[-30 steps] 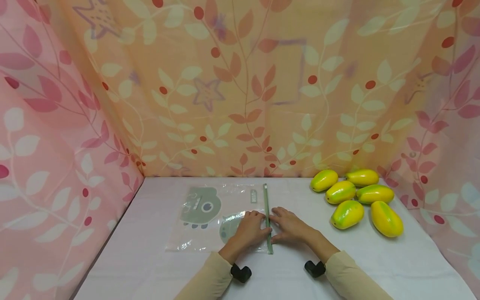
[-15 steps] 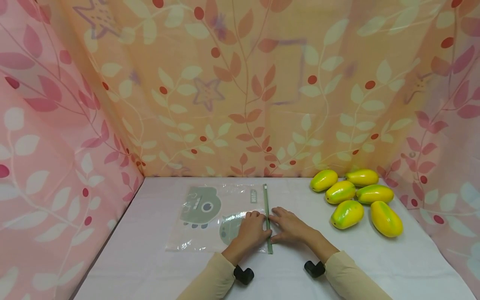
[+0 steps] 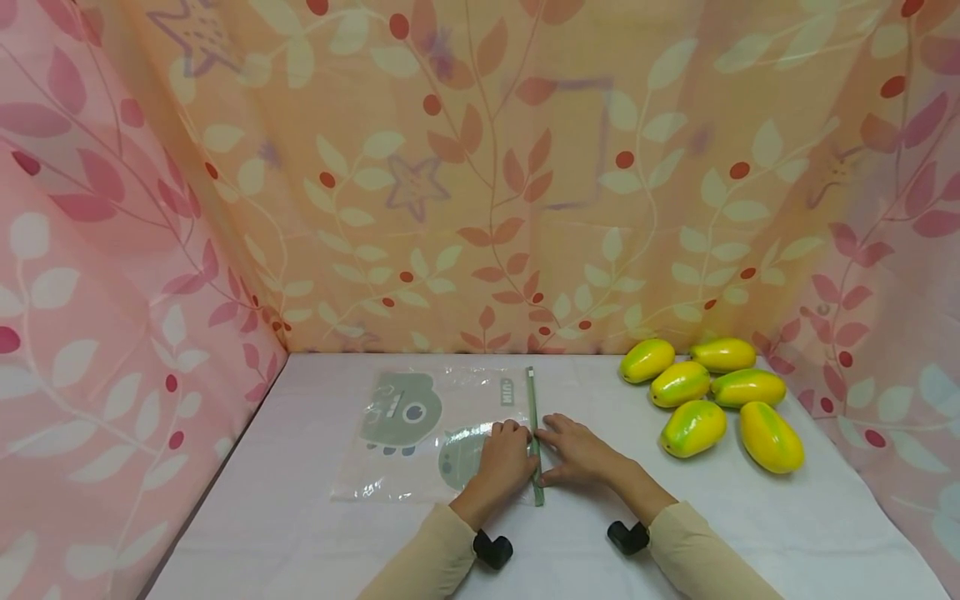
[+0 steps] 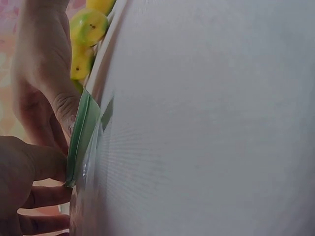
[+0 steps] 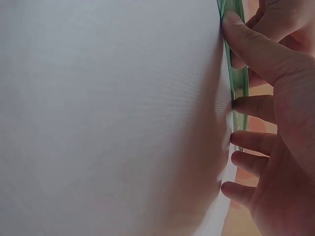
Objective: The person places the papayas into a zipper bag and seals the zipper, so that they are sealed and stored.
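Observation:
A clear zip bag point(image 3: 408, 475) printed with green cartoon dinosaurs lies flat on the table, its green zip strip point(image 3: 533, 396) facing right. My left hand point(image 3: 506, 458) lies over the bag's right part. It pinches the strip, with the thumb against it in the left wrist view and fingers along it. From the other side my right hand point(image 3: 581, 452) meets the same strip. Its thumb point(image 5: 256, 51) touches the green edge in the right wrist view, while the other fingers reach out, spread apart, toward the table. In the left wrist view the strip's near end point(image 4: 86, 132) stands raised.
Several yellow-green fruits point(image 3: 692, 429), papaya- or mango-like, lie in a group at the back right of the white-covered table point(image 3: 262, 533). Leaf-patterned curtains point(image 3: 487, 208) rise behind the table and at both sides.
My left hand and forearm have shifted slightly to the right along the strip. The right hand and the bag stay nearly where they were.

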Motion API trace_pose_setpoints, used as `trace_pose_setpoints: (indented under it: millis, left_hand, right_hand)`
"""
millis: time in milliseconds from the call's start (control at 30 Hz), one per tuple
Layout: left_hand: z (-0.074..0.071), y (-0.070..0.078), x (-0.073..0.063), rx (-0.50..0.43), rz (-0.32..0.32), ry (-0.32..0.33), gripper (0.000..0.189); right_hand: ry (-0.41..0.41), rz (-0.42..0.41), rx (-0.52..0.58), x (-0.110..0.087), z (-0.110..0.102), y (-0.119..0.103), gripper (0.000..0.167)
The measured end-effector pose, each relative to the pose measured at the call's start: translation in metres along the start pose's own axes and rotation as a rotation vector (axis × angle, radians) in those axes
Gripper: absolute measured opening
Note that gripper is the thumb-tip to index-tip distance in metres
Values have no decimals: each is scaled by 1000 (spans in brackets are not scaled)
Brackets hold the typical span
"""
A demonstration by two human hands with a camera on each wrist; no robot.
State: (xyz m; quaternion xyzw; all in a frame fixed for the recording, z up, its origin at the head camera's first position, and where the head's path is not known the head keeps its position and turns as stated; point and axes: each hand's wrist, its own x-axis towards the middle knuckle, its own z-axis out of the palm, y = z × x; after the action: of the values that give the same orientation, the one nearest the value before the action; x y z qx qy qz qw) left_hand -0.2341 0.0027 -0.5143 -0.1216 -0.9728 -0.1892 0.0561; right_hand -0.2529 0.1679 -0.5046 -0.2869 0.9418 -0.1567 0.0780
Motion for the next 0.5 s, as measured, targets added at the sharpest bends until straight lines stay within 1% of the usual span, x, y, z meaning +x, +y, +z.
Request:
trace_pose_setpoints:
  millis: [100, 200, 367, 500]
  left_hand:
    - [1, -1, 1, -2, -3, 13, 21]
    - [2, -2, 1, -1, -2, 20, 18]
    - [1, -2, 0, 14, -1, 34, 18]
    - [-3, -1, -1, 9, -3, 40, 17]
  right_hand:
    - [-2, 9, 0, 0, 0, 0, 82]
    - [-3, 11, -2, 1, 1, 0, 82]
    - [3, 5, -4, 1, 0, -1, 82]
    - [0, 24, 5, 1, 0, -1, 82]
